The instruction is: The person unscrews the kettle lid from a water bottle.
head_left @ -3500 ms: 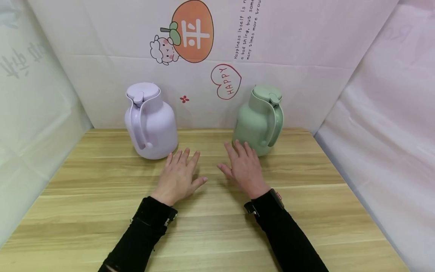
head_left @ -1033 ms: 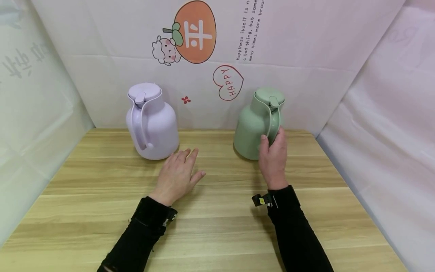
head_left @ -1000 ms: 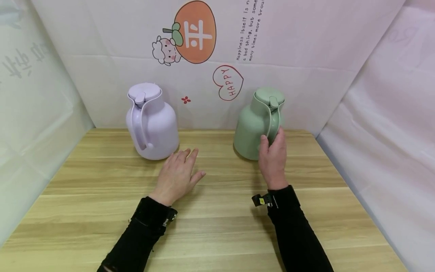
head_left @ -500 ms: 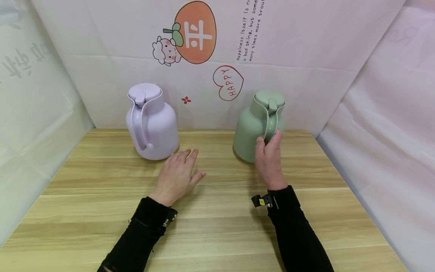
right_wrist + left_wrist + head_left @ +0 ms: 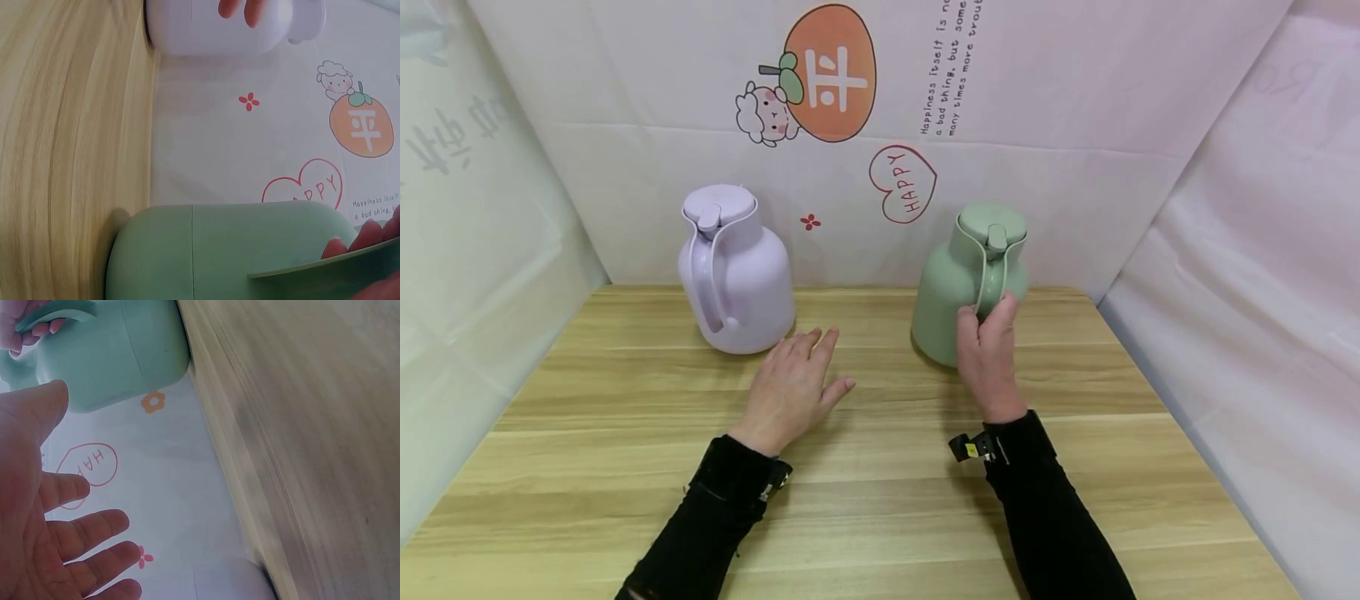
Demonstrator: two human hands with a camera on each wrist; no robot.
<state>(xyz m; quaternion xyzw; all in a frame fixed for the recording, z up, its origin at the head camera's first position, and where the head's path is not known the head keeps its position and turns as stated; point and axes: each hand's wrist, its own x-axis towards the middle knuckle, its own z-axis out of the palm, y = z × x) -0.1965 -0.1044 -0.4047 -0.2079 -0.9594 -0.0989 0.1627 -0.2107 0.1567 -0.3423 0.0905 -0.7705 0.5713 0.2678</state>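
On the table (image 5: 865, 508), taking the person as sitting at 6 o'clock, the green jug (image 5: 942, 292) stands upright at 1 o'clock, its handle (image 5: 992, 283) turned toward 5 o'clock. The right hand (image 5: 988, 358) holds that handle: the thumb lies on the near side, and fingertips show inside the loop in both wrist views. I cannot tell whether the jug's base touches the wood.

At 11 o'clock stands the lilac jug (image 5: 756, 287), upright, its grip (image 5: 702, 283) turned toward 7 o'clock. The two jugs are well apart. The left hand (image 5: 786, 392) holds nothing; its fingers are spread and its thumb points toward 2 o'clock. It lies at the lilac jug's 5 o'clock, its fingertips by the base; I cannot tell whether they touch it.

Both arms wear black sleeves (image 5: 692, 533). A white cloth (image 5: 1060, 92) hangs at 12 o'clock, printed with an orange fruit (image 5: 835, 75), a lamb (image 5: 766, 114), a red heart (image 5: 903, 184) reading HAPPY and a small flower (image 5: 810, 222).
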